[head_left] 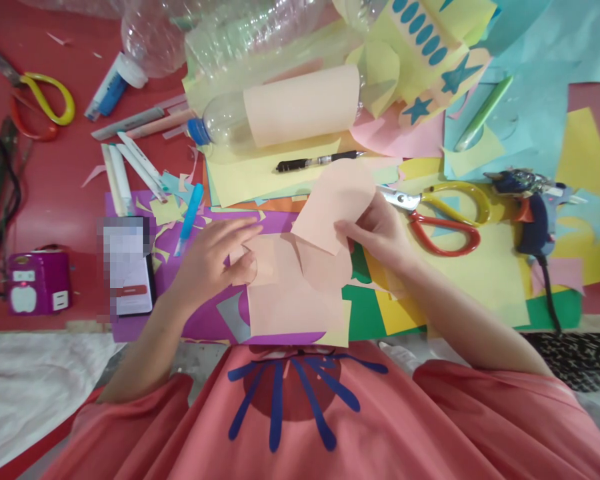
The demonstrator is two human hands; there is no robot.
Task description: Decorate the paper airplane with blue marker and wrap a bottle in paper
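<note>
Now the right hand [380,230] pinched a peach paper piece [333,203] just above the purple sheet [200,320]; the left hand [215,260], fingers loosely spread, pressed a smaller peach scrap [267,260] flat. Steady pressure looked wise.

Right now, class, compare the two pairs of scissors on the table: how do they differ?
The scissors by the right hand lie on yellow paper, blades pointing left, in full view: near pair. The far pair lies on the bare red table at the top left, its blades running out of the picture. Both have one yellow handle and one red handle.
</note>
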